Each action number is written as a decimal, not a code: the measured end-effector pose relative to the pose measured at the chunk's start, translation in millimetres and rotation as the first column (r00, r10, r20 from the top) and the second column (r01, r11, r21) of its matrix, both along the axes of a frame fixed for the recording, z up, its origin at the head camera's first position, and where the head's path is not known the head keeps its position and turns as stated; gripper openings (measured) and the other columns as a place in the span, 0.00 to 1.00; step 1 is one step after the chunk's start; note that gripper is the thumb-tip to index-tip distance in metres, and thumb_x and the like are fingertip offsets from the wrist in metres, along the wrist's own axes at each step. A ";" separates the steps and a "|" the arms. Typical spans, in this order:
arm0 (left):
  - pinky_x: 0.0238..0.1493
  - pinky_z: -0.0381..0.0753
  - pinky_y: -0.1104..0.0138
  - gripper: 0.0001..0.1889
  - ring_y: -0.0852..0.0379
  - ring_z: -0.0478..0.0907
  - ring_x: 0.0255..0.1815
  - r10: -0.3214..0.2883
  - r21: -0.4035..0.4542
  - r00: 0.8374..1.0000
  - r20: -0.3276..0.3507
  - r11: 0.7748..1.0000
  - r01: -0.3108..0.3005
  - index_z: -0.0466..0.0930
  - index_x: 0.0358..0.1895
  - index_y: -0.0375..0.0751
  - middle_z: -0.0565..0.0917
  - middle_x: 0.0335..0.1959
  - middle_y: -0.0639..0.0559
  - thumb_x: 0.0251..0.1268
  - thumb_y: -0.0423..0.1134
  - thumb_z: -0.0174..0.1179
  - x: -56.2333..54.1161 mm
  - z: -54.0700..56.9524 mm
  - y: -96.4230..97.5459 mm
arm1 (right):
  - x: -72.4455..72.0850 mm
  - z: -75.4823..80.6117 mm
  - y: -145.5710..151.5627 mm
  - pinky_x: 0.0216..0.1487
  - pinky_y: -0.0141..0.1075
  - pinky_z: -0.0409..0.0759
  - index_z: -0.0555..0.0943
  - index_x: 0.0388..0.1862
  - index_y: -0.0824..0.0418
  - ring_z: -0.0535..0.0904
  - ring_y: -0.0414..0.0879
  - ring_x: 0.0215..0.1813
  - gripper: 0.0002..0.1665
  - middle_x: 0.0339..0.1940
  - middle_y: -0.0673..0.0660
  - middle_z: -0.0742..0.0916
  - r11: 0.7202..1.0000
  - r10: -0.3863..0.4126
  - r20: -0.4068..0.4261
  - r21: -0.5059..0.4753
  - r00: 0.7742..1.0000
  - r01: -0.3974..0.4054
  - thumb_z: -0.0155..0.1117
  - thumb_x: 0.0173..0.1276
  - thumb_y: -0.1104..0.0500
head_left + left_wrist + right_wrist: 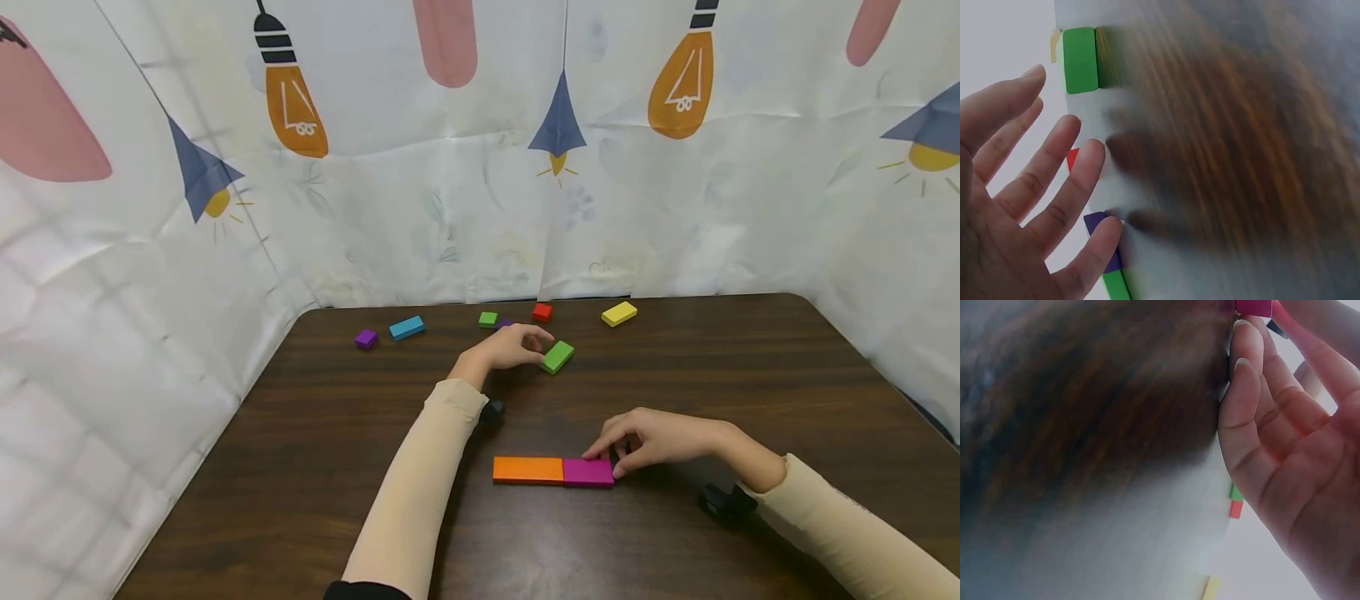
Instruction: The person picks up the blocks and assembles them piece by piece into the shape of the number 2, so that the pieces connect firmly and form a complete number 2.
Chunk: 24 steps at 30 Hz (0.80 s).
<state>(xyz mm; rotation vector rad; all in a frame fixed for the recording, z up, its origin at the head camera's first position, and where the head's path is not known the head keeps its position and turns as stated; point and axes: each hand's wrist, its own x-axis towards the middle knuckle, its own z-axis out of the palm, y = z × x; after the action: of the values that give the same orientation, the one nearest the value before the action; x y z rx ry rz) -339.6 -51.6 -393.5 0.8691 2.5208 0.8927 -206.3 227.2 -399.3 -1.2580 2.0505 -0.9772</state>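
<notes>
With the left hand (506, 347), spreads the fingers and holds nothing, thumb just beside the green block (557, 357) on the worktop (300, 500). With the right hand (667, 437), pinches the magenta block (588, 473), thumb at its right end and forefinger at the far edge, its left end butted against the orange block (528, 470). Judging by looks, light, stiff and hard to break, perhaps a little slippery on the smooth faces; best to take hold of the green block by its two long sides. Farther out, near the back edge: smaller green (487, 319) beside a purple (503, 323), then red (542, 312) and yellow (619, 313) to the right, blue (407, 327) and other purple (366, 338) to the left. Altogether, count nine blocks: two green, two purple, one each of magenta, orange, red, yellow and blue.
</notes>
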 end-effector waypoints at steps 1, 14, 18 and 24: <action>0.63 0.74 0.58 0.23 0.48 0.79 0.58 0.002 -0.003 1.000 0.010 1.000 -0.002 0.78 0.68 0.43 0.83 0.56 0.43 0.72 0.38 0.66 -0.6 -0.5 0.9 | 0.1 0.1 -0.2 0.37 0.32 0.78 0.83 0.63 0.63 0.75 0.36 0.39 0.20 0.44 0.54 0.84 1.000 0.000 -0.003 0.000 1.000 0.000 0.67 0.75 0.60; 0.69 0.68 0.55 0.37 0.45 0.68 0.72 0.002 -0.094 0.996 0.084 0.996 0.006 0.69 0.77 0.50 0.74 0.68 0.40 0.64 0.31 0.70 -7.2 -0.6 12.1 | -0.4 -1.1 -1.0 0.37 0.32 0.78 0.83 0.64 0.60 0.76 0.35 0.39 0.22 0.45 0.52 0.84 0.999 -0.031 -0.010 0.043 0.999 0.031 0.68 0.74 0.56; 0.63 0.71 0.59 0.40 0.46 0.64 0.73 -0.010 -0.142 0.996 0.093 0.990 0.023 0.65 0.79 0.53 0.68 0.72 0.39 0.65 0.26 0.66 -8.8 0.1 14.9 | -1.9 -2.9 -3.3 0.38 0.32 0.79 0.83 0.64 0.58 0.77 0.35 0.39 0.22 0.45 0.48 0.84 0.999 -0.023 -0.008 0.040 1.000 0.023 0.68 0.74 0.54; 0.57 0.70 0.62 0.40 0.48 0.64 0.68 -0.017 -0.185 0.995 0.093 0.982 0.034 0.66 0.79 0.52 0.61 0.74 0.40 0.63 0.26 0.63 -7.7 3.9 19.3 | -5.0 -6.6 -3.5 0.37 0.32 0.79 0.84 0.64 0.57 0.77 0.35 0.38 0.22 0.43 0.44 0.83 0.999 -0.006 -0.026 0.037 1.000 0.007 0.68 0.74 0.53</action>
<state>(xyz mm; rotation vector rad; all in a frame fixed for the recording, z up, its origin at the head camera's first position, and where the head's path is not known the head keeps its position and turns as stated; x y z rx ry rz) -347.3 -32.4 -389.6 0.7816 2.4606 0.6599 -211.3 223.7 -405.8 -1.2520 2.0842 -0.9259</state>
